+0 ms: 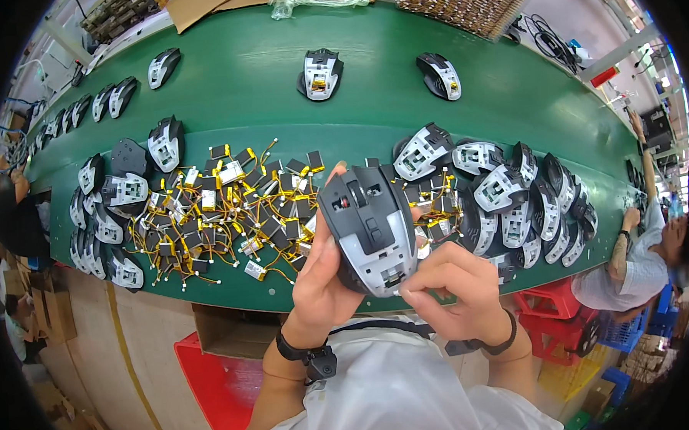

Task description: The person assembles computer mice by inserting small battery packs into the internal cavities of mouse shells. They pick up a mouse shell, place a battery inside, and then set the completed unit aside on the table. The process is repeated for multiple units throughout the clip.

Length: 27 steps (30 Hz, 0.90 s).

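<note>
My left hand (318, 281) is wrapped round a black and grey computer mouse (370, 228), holding it up over the near edge of the green bench. The mouse's top shell is partly uncovered, showing a scroll wheel, buttons and an open slot at its lower end. Beside that slot, my right hand (459, 294) has thumb and forefinger pinched together. A tiny whitish bit shows at the fingertips, too small to name. Behind the held mouse spreads a heap of small battery packs (228, 197), black and silver with yellow tape and thin wires.
Several open mice (505, 189) are piled at the right, and more (125, 190) at the left. Others stand along the green bench's (246, 73) far strip. A red bin (214, 390) sits below the left side. A co-worker (631, 256) is at the right.
</note>
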{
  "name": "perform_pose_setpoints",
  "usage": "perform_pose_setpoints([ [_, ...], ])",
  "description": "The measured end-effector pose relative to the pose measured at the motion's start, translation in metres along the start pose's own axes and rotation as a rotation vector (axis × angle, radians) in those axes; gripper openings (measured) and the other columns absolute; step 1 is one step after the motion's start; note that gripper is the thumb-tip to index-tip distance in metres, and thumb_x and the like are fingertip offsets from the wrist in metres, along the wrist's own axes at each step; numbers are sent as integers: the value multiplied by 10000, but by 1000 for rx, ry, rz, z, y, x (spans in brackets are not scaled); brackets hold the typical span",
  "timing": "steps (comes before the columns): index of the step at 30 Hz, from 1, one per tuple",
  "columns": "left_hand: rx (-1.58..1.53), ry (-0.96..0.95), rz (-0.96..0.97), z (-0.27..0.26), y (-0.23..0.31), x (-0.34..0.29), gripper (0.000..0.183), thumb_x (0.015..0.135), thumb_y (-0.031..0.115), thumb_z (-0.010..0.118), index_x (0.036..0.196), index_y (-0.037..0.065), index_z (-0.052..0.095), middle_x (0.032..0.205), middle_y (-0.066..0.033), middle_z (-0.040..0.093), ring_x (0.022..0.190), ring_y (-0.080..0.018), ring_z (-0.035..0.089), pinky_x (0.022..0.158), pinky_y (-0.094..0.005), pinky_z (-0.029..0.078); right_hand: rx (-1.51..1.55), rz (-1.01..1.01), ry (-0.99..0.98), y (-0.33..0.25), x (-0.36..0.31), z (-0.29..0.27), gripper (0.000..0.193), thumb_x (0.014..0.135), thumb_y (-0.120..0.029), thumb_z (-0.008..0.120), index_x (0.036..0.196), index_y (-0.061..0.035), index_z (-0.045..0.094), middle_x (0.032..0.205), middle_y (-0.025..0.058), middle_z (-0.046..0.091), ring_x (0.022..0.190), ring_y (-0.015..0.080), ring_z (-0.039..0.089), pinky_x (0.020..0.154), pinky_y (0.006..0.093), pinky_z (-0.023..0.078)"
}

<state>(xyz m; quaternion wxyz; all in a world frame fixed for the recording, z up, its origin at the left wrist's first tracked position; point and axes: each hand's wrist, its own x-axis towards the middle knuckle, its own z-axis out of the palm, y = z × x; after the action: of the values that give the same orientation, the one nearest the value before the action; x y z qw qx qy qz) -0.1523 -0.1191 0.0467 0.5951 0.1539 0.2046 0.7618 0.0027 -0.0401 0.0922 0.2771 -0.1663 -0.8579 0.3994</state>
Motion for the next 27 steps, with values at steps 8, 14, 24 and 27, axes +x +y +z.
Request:
perform_pose_setpoints([
  [8, 231, 53, -29, -12, -5, -4, 811, 900, 412, 481, 1563, 135, 104, 1216, -172, 549, 1029, -262, 609, 862, -386, 519, -281, -285, 69, 9, 1, 2, 261, 656, 16, 776, 899, -40, 699, 833, 49, 640, 611, 177, 557, 507, 282, 465],
  [14, 119, 85, -57, -11, -10, -4, 688, 912, 268, 500, 1504, 75, 208, 1271, -113, 514, 1144, -199, 550, 980, -348, 449, -365, -363, 22, 14, 0, 4, 326, 611, 21, 718, 933, -8, 682, 855, 75, 627, 613, 188, 541, 504, 283, 456],
  [24, 108, 242, 51, -2, -21, 2, 479, 975, 336, 385, 1366, 60, 412, 1155, -114, 601, 1015, -201, 619, 864, -357, 513, -394, -433, -63, 20, 5, 1, 397, 583, -47, 659, 973, 26, 672, 882, 80, 603, 630, 186, 533, 501, 282, 443],
  [27, 59, 339, 91, -1, -27, 9, 440, 990, 355, 343, 1238, 48, 538, 1068, -109, 656, 908, -200, 657, 788, -349, 542, -474, -437, -56, 17, 4, 2, 412, 579, -66, 650, 979, 34, 672, 878, 73, 597, 630, 176, 528, 491, 275, 439],
])
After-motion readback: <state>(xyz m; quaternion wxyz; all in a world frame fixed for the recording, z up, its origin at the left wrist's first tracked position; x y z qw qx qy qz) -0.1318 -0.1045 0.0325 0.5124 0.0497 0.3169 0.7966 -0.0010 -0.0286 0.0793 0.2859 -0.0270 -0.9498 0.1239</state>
